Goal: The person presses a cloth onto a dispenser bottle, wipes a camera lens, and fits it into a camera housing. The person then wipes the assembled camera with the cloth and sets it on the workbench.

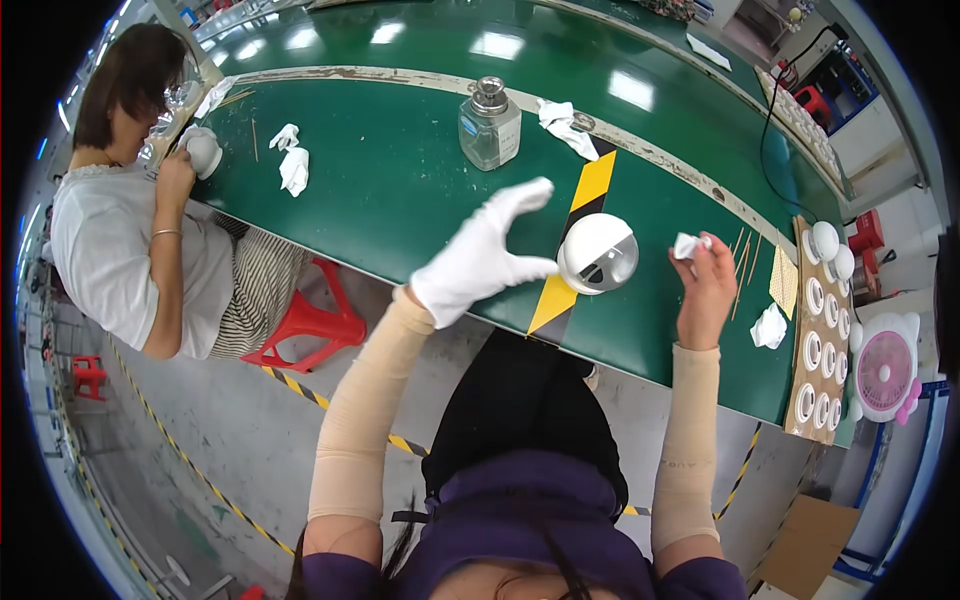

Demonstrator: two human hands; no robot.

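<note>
A round white and clear globe-like piece (598, 254) rests on the green table, over the yellow and black tape. Just left of it is my left hand (490, 250) in a white glove, thumb and fingers spread, nothing between them. Bare-skinned, my right hand (705, 268) is raised right of the globe and pinches a small white cloth (690, 246). Thin wooden sticks (745, 265) lie to the right of that hand, with a crumpled white cloth (769, 327) below them.
A glass bottle with a metal cap (490, 125) stands behind. Crumpled cloths (293, 170) lie at left. A cardboard tray of white rings (813, 320) edges the table's right end, beside a pink fan (885, 370). At left a co-worker (140, 220) holds a white piece.
</note>
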